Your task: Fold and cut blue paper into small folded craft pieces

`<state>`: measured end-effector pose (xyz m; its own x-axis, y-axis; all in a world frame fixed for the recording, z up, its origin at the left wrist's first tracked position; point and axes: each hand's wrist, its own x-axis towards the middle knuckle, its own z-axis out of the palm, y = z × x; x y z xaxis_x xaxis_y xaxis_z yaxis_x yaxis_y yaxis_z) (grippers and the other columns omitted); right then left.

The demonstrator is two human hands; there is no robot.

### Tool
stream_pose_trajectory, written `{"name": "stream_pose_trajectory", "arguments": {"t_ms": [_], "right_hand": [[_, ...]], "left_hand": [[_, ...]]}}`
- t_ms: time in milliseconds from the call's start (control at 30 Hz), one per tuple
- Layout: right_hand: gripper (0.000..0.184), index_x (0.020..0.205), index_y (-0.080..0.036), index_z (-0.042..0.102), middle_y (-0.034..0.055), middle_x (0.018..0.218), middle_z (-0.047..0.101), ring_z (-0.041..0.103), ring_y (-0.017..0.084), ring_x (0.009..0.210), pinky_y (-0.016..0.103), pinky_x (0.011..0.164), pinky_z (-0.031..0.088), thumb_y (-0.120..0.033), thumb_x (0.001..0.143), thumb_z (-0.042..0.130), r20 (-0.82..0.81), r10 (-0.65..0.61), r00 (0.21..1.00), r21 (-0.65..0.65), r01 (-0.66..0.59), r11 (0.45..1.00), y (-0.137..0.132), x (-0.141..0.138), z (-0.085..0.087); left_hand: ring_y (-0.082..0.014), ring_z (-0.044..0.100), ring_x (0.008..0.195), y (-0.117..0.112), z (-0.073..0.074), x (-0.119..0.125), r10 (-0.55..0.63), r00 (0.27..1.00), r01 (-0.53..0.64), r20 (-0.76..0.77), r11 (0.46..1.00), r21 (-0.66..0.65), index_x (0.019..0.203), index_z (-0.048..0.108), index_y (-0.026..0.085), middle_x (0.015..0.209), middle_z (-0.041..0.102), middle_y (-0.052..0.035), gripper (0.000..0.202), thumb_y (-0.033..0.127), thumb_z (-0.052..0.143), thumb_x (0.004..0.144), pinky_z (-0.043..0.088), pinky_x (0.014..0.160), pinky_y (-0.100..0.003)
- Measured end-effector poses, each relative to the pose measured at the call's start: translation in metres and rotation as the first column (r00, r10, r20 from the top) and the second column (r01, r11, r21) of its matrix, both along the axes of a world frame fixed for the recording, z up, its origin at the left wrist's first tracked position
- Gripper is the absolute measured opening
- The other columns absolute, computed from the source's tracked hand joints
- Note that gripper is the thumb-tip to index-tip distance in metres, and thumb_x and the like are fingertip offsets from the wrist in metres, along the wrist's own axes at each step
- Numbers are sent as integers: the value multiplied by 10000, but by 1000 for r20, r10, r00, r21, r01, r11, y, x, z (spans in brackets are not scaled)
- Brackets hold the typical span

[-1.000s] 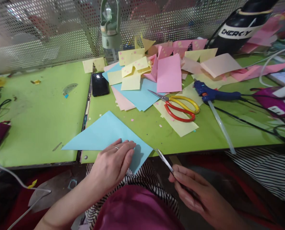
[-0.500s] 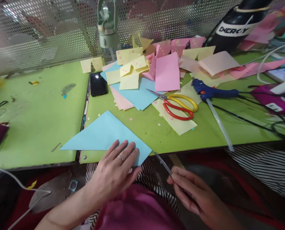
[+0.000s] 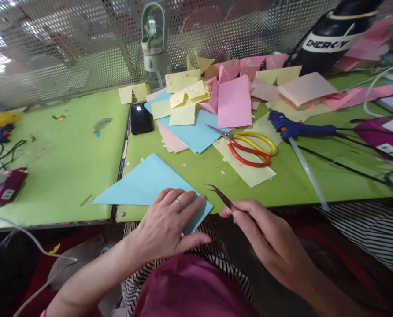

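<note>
My left hand [image 3: 175, 220] lies with its fingers stretched over a folded light-blue paper triangle [image 3: 143, 182], pressing near its right end. The triangle rests on the green table and partly overhangs the front edge. Between the thumb and fingers of my right hand [image 3: 265, 233] is a pair of dark tweezers [image 3: 222, 197] with bent tips. Those tips are apart from the paper, a little beyond its right corner, and nothing shows between them. Scissors [image 3: 238, 141] with one red and one yellow handle lie farther back on paper scraps.
Pink, yellow and blue papers [image 3: 234, 103] are piled at the back. A blue glue gun [image 3: 294, 127] with cords lies right. Behind stand a green-topped bottle [image 3: 155, 53] and a black bottle [image 3: 322, 48]. A phone [image 3: 141, 119] lies by the gap between the green tabletops [image 3: 64, 176].
My right hand has raised the tweezers from the triangle's right corner to above the table edge. My left hand stays on the paper, its thumb now spread wider. The view has shifted slightly.
</note>
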<state>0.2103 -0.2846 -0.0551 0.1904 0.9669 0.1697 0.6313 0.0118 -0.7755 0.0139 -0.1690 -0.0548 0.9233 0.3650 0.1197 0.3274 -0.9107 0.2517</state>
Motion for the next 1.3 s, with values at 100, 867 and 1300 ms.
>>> {"name": "stream_pose_trajectory", "arguments": {"t_ms": [100, 867, 1300], "right_hand": [[188, 979, -208, 589, 49, 840, 635, 590, 189, 815, 327, 747, 468, -277, 981, 414, 272, 149, 951, 141, -192, 971, 28, 11, -4], [170, 1054, -233, 583, -8, 941, 712, 581, 175, 907, 325, 823, 404, -156, 926, 502, 682, 393, 617, 100, -611, 785, 45, 32, 2], [155, 1051, -211, 563, 33, 912, 701, 598, 184, 863, 327, 790, 442, -184, 949, 449, 589, 355, 726, 132, -520, 844, 28, 37, -1]], "left_hand": [[-266, 462, 1315, 11, -3, -4, 33, 999, -33, 8, 999, -4, 1341, 495, 127, 1419, 523, -127, 563, 539, 347, 988, 377, 1101, -455], [-257, 235, 1464, 28, -18, -10, 1, 999, 0, -54, 1000, 30, 1462, 350, 148, 1565, 317, -84, 602, 529, 341, 995, 196, 1201, -459], [-254, 258, 1457, 28, -19, -10, 7, 999, -5, -35, 999, 36, 1451, 368, 143, 1552, 346, -95, 593, 518, 365, 991, 217, 1195, -461]]}}
